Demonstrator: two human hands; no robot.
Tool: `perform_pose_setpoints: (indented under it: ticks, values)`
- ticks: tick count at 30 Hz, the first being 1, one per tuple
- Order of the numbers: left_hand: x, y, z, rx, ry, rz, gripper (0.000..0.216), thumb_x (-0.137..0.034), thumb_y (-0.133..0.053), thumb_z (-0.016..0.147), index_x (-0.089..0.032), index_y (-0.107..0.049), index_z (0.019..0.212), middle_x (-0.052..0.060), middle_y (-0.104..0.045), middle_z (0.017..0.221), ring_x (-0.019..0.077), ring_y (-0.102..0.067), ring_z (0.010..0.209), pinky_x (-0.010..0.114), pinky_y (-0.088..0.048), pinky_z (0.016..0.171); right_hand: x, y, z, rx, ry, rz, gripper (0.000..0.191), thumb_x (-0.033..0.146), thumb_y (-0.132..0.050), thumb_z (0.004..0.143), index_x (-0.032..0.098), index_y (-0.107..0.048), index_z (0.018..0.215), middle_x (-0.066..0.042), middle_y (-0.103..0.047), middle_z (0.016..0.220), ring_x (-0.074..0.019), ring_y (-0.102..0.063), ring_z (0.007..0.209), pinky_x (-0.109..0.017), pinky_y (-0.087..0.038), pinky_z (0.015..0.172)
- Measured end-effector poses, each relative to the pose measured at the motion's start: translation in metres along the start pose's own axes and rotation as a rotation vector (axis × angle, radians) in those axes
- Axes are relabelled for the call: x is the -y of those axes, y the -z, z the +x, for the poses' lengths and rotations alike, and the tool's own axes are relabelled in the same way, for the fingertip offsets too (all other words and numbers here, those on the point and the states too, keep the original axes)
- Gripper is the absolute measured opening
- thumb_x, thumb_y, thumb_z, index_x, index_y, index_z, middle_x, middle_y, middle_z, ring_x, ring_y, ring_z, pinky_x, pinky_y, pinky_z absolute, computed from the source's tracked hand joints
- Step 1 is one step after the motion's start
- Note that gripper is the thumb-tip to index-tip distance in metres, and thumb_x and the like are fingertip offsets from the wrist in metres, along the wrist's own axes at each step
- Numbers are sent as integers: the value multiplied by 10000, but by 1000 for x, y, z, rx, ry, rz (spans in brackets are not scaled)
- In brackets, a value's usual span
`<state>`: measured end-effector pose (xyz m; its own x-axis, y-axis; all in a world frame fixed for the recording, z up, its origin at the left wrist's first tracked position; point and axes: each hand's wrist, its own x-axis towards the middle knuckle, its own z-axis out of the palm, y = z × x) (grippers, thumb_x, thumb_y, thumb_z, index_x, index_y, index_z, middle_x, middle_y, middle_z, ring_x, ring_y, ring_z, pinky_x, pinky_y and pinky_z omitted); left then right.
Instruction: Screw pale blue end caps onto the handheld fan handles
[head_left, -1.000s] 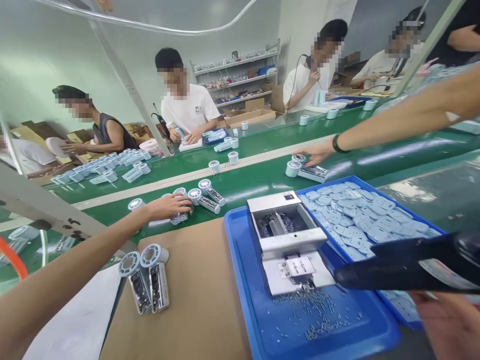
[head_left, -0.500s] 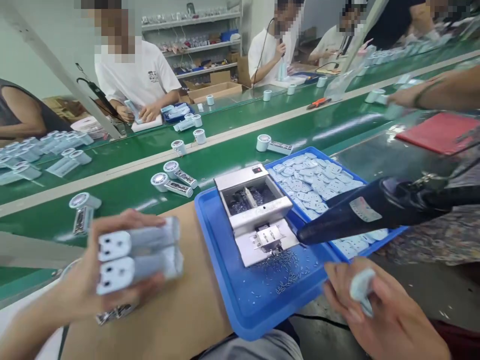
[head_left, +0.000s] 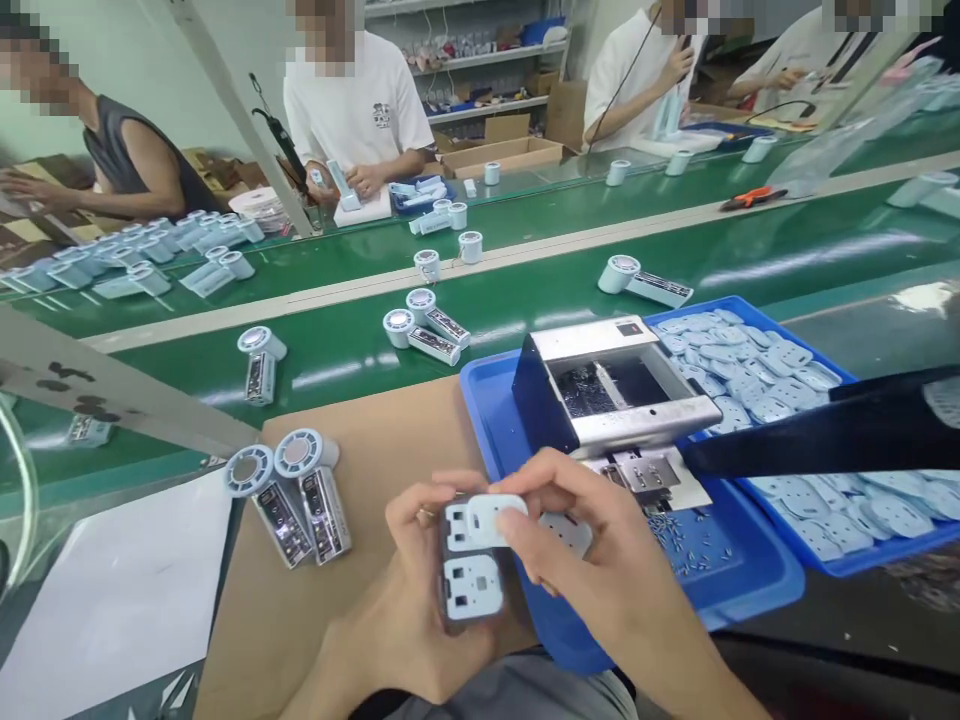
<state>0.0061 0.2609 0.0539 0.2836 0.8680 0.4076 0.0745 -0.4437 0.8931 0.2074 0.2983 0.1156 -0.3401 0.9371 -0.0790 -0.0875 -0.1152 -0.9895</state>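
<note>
In my left hand (head_left: 412, 585) two light-blue device handles (head_left: 474, 590) are gripped side by side, their end faces with small square holes turned toward me. My right hand (head_left: 607, 545) pinches a small light-blue end cap (head_left: 491, 522) between thumb and fingers, against the end of the upper handle. A second light-blue cap (head_left: 568, 533) is tucked under the right fingers. Both hands are close together over the cardboard (head_left: 375, 460) and the edge of the blue tray (head_left: 480, 400).
A metal screw dispenser (head_left: 637, 395) stands in the tray beside loose screws (head_left: 686, 550). Another blue tray (head_left: 817, 365) holds many caps. A black tool (head_left: 825, 430) juts in from the right. Two device bodies (head_left: 322, 500) lie left. Co-workers sit beyond the green conveyor (head_left: 337, 375).
My left hand has brought the handles right and nearer to me. My right hand has come in from the right with the caps and now touches the upper handle's end. The view has turned left.
</note>
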Motion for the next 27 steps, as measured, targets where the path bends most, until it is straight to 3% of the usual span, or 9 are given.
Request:
perform_pose_setpoints:
  ticks: [4,8,13,17,23,27]
  values:
    - [10,-11,-2,-3,-82,-131,1146,72,-788,778,-406,-211,1646,164,-492,1517,271,-742,1168,389,-668,851,6,0,13,117,-121,-125,273,415,-842,976,206,-670,940,49,-562,675,-114,-630,671,-142,-485,597]
    - [13,-12,-3,6,-156,-104,1098,29,-808,803,-390,-218,1629,164,-438,1486,321,-696,1266,443,-653,891,8,-1,6,155,-171,-143,349,481,-844,1009,213,-622,982,52,-573,731,-93,-565,651,-125,-424,556]
    - [14,-13,-6,7,-164,-62,1067,12,-808,808,-388,-230,1611,174,-395,1512,311,-691,1216,498,-644,912,13,-11,-11,-14,-224,-95,445,601,-809,1066,214,-593,1012,59,-502,755,-83,-506,674,-133,-399,600]
    - [12,-13,-3,14,-187,-19,1002,11,-796,837,-373,-257,1590,172,-420,1511,385,-620,1425,555,-630,1006,2,-9,-12,35,-256,-38,543,683,-881,1019,226,-590,1054,60,-526,717,-80,-460,618,-127,-343,541]
    - [20,-5,1,39,-268,63,978,-93,-928,901,-364,-304,1604,172,-491,1515,347,-637,1415,528,-643,1030,-12,-8,-17,-38,-156,81,475,588,-926,1025,230,-614,1032,32,-599,871,-80,-538,716,-103,-447,606]
    - [26,-5,1,31,-335,140,1000,-97,-927,844,-348,-309,1589,189,-500,1504,360,-640,1374,530,-655,996,-5,-7,-32,-77,-169,241,347,535,-931,1028,289,-722,1155,8,-596,1063,-105,-559,871,-142,-537,770]
